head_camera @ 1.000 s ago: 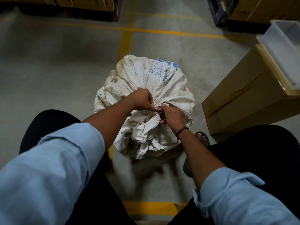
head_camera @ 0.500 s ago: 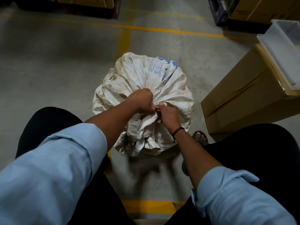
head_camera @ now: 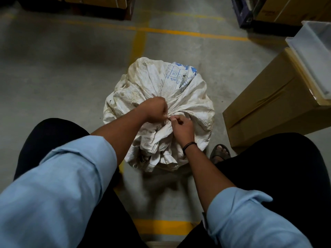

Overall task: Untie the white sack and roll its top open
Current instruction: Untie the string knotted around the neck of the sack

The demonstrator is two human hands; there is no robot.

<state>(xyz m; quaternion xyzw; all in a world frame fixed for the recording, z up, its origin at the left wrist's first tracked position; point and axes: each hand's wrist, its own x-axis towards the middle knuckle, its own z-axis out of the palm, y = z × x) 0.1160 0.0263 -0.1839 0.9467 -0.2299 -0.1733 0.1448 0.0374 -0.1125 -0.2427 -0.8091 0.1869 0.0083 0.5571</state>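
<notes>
Still tied: left hand fisted on bunched sack neck, right hand pinching tie at five o'clock; risks tightening knot, tipping sack.

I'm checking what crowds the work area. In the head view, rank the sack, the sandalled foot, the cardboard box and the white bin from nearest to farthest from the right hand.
1. Sack: under the right hand.
2. Foot: lower right.
3. Box: further right.
4. Bin: atop the box, upper right.
</notes>
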